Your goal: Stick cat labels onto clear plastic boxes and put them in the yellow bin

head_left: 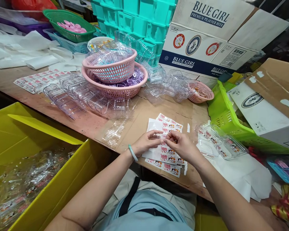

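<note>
My left hand (148,141), with a pale green bangle (133,153) at its wrist, is closed on a small clear plastic case (161,136), mostly hidden by the fingers. My right hand (179,142) meets it, thumb and fingertips pinched at the case's edge; what lies in that pinch is too small to make out. Under both hands, sheets of cat stickers (168,158) with pink lettering lie stacked on cardboard. A bare white strip of backing (152,125) shows at the sheet's left. Clear cases with cat stickers (223,142) sit to the right of my right hand.
Clear plastic cases (67,98) line the table at left, beside stacked pink baskets (120,91). A yellow bin (48,189) at lower left holds stickered cases. Beer cartons (197,45), a small pink basket (200,91) and a lime green crate (226,112) stand at back and right.
</note>
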Demonstrator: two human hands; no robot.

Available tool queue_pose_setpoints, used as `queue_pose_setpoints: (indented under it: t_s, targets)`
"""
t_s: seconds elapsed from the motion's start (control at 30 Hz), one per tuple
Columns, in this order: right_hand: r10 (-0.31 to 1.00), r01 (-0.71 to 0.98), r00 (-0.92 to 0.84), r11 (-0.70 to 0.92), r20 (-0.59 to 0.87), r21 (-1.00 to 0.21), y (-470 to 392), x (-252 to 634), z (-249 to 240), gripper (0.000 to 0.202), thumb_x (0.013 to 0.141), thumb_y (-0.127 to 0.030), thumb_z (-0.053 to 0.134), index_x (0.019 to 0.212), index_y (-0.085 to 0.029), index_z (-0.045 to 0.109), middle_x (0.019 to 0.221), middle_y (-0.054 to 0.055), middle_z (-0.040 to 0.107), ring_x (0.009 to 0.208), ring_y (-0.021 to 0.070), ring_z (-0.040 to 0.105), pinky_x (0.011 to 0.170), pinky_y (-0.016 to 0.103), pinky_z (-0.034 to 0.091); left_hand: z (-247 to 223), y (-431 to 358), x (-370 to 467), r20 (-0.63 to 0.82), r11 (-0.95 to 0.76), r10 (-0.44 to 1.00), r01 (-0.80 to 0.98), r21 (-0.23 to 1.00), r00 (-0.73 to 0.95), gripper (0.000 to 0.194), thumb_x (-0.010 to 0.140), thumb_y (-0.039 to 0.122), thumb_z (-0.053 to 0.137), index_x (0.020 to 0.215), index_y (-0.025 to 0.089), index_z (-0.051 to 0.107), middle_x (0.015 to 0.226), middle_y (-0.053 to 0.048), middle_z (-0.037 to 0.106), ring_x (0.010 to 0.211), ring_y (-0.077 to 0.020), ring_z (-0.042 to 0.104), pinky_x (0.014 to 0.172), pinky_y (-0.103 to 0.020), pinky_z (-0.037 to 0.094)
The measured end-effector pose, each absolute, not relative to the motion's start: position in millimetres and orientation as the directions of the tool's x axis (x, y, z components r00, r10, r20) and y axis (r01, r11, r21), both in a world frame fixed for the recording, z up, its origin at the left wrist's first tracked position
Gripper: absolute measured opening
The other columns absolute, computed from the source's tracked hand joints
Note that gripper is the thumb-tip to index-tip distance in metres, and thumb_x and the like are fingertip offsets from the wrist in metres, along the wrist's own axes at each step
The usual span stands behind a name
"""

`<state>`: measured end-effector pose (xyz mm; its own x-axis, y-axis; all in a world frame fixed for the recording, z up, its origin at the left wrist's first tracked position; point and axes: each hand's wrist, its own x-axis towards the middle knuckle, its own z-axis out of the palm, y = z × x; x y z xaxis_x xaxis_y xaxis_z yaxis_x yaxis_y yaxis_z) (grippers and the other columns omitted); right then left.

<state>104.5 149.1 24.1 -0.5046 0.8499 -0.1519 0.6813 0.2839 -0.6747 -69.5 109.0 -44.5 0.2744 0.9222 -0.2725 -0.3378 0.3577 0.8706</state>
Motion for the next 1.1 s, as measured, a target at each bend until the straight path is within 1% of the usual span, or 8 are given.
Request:
queue_pose_setpoints:
  t_s: [0.23,0.4,0.53,0.67,0.8,0.9,1.0,1.1]
  targets:
    - [0.986,0.7,-0.133,0.167,0.104,-0.695,145.5,131.1,9.7,0.082,0.069,-0.054,0.071,0.135,-0.025,0.031,0.112,0.01,0.054,0.089,0.0215,0.055,0.074,0.035,0.048,-39.8,108.0,-60.7,-0.275,0.328,0.942,-0.359,0.874,0.191,0.05,0.069,0.034,0.075,0.115,0.021,0.06,0.103,-0.005,0.062,0.088,-0.0139,0.058,0.081,-0.029,0.045]
    - [0.746,0.515,-0.595,0.066,-0.3,-0.855,144.5,149.2,24.9,0.053,0.08,-0.05,0.062,0.125,-0.026,0.05,0.116,0.006,0.058,0.103,0.021,0.057,0.091,0.038,0.047,-22.3,103.3,-59.6,-0.122,0.234,0.935,-0.32,0.918,0.332,0.048,0.07,0.032,0.075,0.114,0.018,0.062,0.103,-0.008,0.065,0.091,-0.0174,0.059,0.082,-0.03,0.046]
    - [0.736,0.499,-0.624,0.116,-0.264,-0.859,175.7,174.5,33.0,0.059,0.076,-0.047,0.066,0.127,-0.026,0.046,0.123,0.008,0.055,0.106,0.0213,0.058,0.091,0.037,0.048,-24.6,110.8,-67.0,-0.121,0.156,0.966,-0.14,0.978,0.228,0.064,0.072,0.039,0.073,0.129,0.022,0.052,0.124,-0.011,0.056,0.112,-0.0242,0.054,0.093,-0.036,0.044]
    - [0.972,0.853,-0.223,0.234,0.08,-0.466,244.3,184.9,15.1,0.064,0.08,-0.045,0.06,0.134,-0.02,0.036,0.133,0.019,0.047,0.118,0.0308,0.052,0.099,0.049,0.039,-45.5,135.0,-79.5,0.01,0.102,0.968,0.431,0.896,-0.251,0.087,0.064,0.054,0.073,0.139,0.022,0.041,0.129,-0.013,0.049,0.125,-0.0323,0.041,0.104,-0.044,0.032]
    - [0.994,0.997,-0.077,0.077,0.075,0.008,293.3,181.5,-9.1,0.057,0.085,-0.037,0.052,0.132,-0.007,0.041,0.124,0.027,0.056,0.124,0.0408,0.044,0.104,0.066,0.009,-55.7,163.2,-79.4,-0.035,0.164,0.976,0.619,0.768,-0.215,0.1,0.062,0.061,0.071,0.143,0.019,0.032,0.132,-0.017,0.049,0.129,-0.0366,0.036,0.106,-0.047,0.025]
    - [0.994,0.99,-0.078,0.068,0.077,0.125,292.5,180.8,-15.1,0.054,0.083,-0.028,0.053,0.131,-0.005,0.044,0.125,0.028,0.055,0.132,0.0418,0.034,0.103,0.066,0.005,-49.8,188.4,-69.4,-0.001,0.108,0.989,0.709,0.697,-0.149,0.1,0.059,0.055,0.075,0.143,0.022,0.032,0.143,-0.016,0.04,0.136,-0.0384,0.024,0.11,-0.051,0.011]
    - [0.961,0.983,-0.178,0.182,0.21,0.002,265.5,176.5,-14.5,0.044,0.085,-0.029,0.049,0.124,-0.01,0.05,0.123,0.024,0.056,0.125,0.0378,0.041,0.1,0.058,0.025,-41.1,212.1,-62.3,-0.052,0.072,0.997,0.686,0.724,-0.05,0.095,0.048,0.037,0.084,0.134,0.021,0.046,0.136,-0.018,0.049,0.132,-0.042,0.03,0.109,-0.056,0.006]
    - [0.968,0.896,-0.218,0.248,0.122,-0.368,232.4,164.8,-20.6,0.037,0.086,-0.047,0.049,0.104,-0.017,0.06,0.098,0.014,0.064,0.096,0.0294,0.057,0.084,0.045,0.043,-35.4,218.1,-64.6,-0.09,0.079,0.996,0.618,0.782,-0.013,0.057,0.059,0.031,0.077,0.112,0.017,0.064,0.118,-0.016,0.063,0.12,-0.0402,0.046,0.104,-0.052,0.024]
